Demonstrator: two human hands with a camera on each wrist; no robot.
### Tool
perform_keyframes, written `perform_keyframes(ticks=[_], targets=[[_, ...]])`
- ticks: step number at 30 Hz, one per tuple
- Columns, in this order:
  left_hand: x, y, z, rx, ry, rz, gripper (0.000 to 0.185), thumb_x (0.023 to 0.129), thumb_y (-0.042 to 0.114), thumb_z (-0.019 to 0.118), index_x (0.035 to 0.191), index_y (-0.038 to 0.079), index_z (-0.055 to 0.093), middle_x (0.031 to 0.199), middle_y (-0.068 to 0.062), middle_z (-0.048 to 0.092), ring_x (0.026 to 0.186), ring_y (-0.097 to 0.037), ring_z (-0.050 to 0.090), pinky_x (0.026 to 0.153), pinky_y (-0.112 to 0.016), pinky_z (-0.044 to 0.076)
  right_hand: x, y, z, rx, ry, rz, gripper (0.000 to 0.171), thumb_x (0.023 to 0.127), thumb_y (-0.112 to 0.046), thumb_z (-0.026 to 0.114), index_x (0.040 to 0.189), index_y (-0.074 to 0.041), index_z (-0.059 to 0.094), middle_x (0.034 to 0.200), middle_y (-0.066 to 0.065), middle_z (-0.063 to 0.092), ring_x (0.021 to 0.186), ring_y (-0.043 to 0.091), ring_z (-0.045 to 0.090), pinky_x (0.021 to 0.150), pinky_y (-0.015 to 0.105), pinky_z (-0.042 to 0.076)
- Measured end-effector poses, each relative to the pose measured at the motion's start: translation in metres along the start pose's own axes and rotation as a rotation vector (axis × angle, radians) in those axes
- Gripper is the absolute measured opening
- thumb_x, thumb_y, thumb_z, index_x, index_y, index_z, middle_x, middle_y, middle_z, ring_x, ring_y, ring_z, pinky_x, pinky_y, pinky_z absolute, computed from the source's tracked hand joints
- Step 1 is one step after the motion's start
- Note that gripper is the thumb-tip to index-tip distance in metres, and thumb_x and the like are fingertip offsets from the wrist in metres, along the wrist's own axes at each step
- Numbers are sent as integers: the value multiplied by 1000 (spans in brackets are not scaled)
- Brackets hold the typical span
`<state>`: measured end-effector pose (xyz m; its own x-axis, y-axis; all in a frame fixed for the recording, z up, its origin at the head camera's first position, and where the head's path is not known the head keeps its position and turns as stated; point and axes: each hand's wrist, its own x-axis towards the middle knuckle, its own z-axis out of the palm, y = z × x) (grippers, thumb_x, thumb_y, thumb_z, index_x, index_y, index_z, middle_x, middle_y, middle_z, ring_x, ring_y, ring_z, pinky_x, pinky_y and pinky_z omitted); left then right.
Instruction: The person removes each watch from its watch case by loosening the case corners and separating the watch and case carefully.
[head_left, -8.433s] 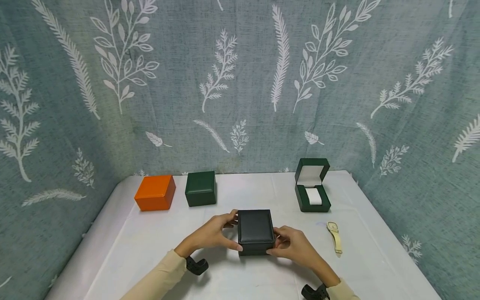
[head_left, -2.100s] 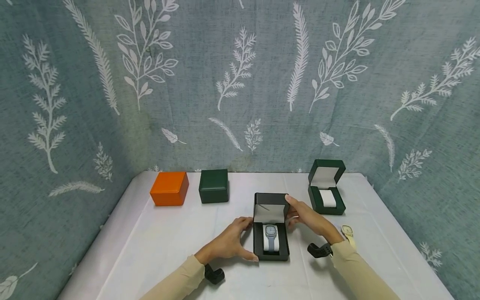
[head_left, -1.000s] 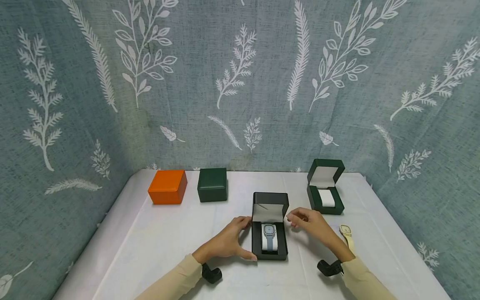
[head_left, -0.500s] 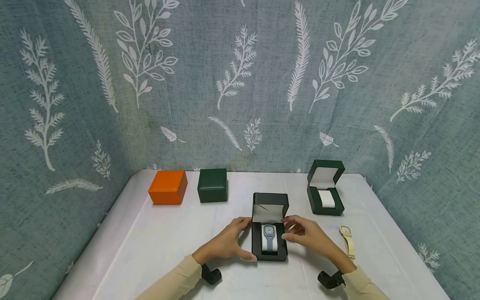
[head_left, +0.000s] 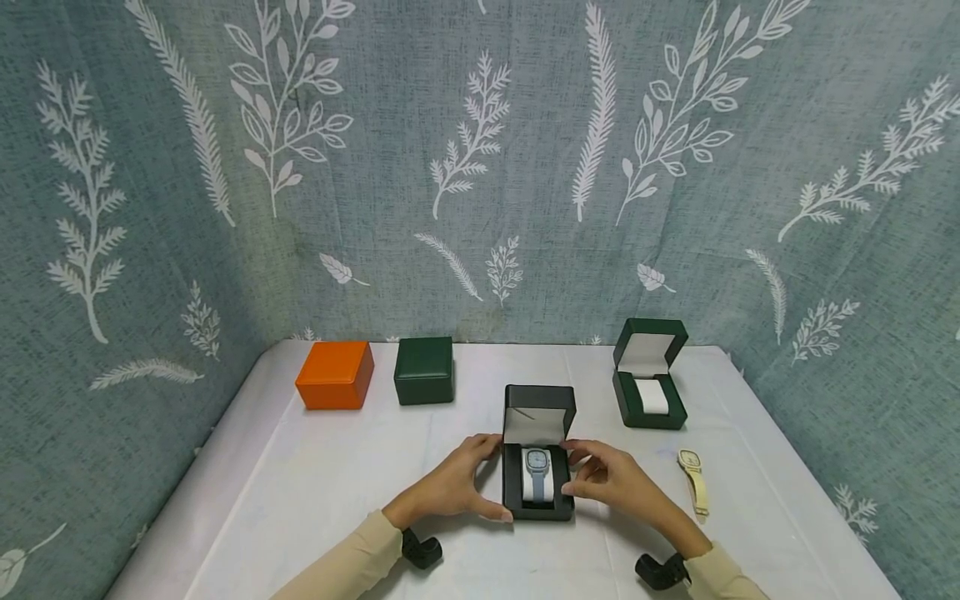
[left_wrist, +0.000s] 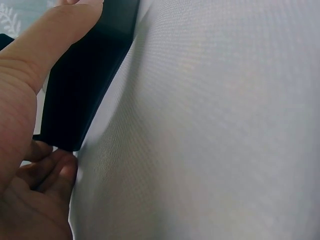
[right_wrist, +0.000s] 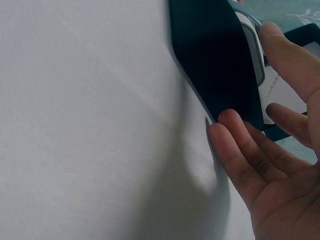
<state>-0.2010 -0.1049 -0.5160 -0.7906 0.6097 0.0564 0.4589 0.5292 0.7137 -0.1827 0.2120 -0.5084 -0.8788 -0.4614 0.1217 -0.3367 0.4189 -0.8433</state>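
Black watch box (head_left: 538, 467) sat open at the near middle of the bench (head_left: 315, 500), lid upright at the far side, directly between the two hands. Left hand (head_left: 457, 487) cupped the box's left wall, thumb along the near edge and fingers curled behind the far corner, gripping it. Right hand (head_left: 611, 479) lay just right of the box, fingers loosely spread and touching its right wall; it did not clearly pinch anything. Blue-grey watch (head_left: 537, 473) lay inside on its cushion, strap running near-to-far, slightly nearer the right hand's fingertips.

Count: four boxes, namely the black one, an orange box (head_left: 334, 387), a closed green box (head_left: 424, 382), and an open green box (head_left: 649, 385) holding only a white cushion. Two watches: one boxed, one cream watch (head_left: 693, 480) loose on the bench right of the right hand.
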Motion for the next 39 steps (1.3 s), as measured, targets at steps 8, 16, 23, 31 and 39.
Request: perform_keyframes(ticks=[8,16,23,31,39], targets=[[-1,-1,1,9,1,3,120,69,49,95,158,-3,33,155,-16,40,139,-29,44,114,-50,39,-3,0,3,9,-16,-25,68,85,-21,87,144,-4,57,114,9,64,86,14,66,78,30,58],[1,-2,-1,9,-3,17,120,69,51,95,158,0,34,154,-14,43,141,-28,43,115,-50,38,-4,0,3,-8,-31,-7,69,84,-25,88,143,-5,58,110,7,63,86,12,66,78,28,58],[-1,-2,-10,-64,-19,44,99,77,42,92,153,1,45,137,-5,60,122,-20,61,108,-39,47,-5,0,4,-3,-42,7,71,84,-27,88,144,-4,57,108,8,63,87,12,67,79,27,59],[2,12,-26,-20,11,155,66,81,37,90,135,7,66,113,-4,70,90,-13,68,81,-29,58,-4,-1,4,-7,-33,16,71,85,-26,87,144,-3,57,108,8,63,86,12,66,79,26,58],[13,22,-25,90,44,256,60,80,40,89,127,8,70,115,-3,68,78,-3,61,64,-21,51,-2,3,5,-15,-24,6,71,85,-26,87,145,-4,57,109,7,63,86,11,66,78,26,58]])
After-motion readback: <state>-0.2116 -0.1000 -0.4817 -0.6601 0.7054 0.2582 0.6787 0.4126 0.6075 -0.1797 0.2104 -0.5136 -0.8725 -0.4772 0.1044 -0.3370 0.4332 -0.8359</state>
